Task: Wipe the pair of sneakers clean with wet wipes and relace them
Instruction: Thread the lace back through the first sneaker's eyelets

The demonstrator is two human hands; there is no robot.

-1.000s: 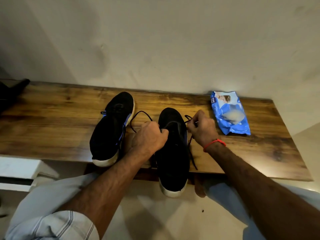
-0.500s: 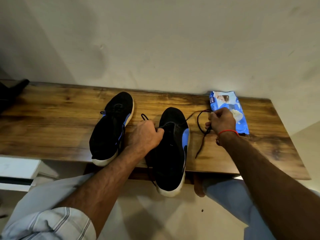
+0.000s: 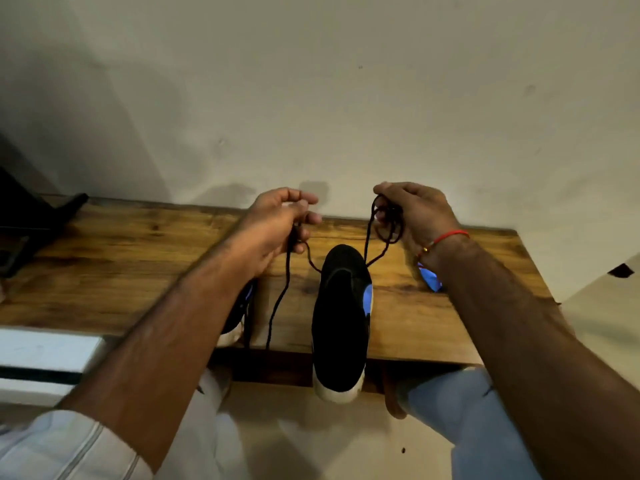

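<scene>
Worktop [image 3: 121, 271]: brown wooden plank with dark grain, set against a pale wall.
Right sneaker [image 3: 341, 317]: black with a blue side patch and white sole, lying on the worktop, heel past the near edge.
Left sneaker [image 3: 239, 313]: on the worktop, mostly hidden behind a forearm.
Blue packet [image 3: 429, 278]: only a corner shows, on the worktop.
Dark object [image 3: 31, 226]: at the far left end, unclear what.
</scene>
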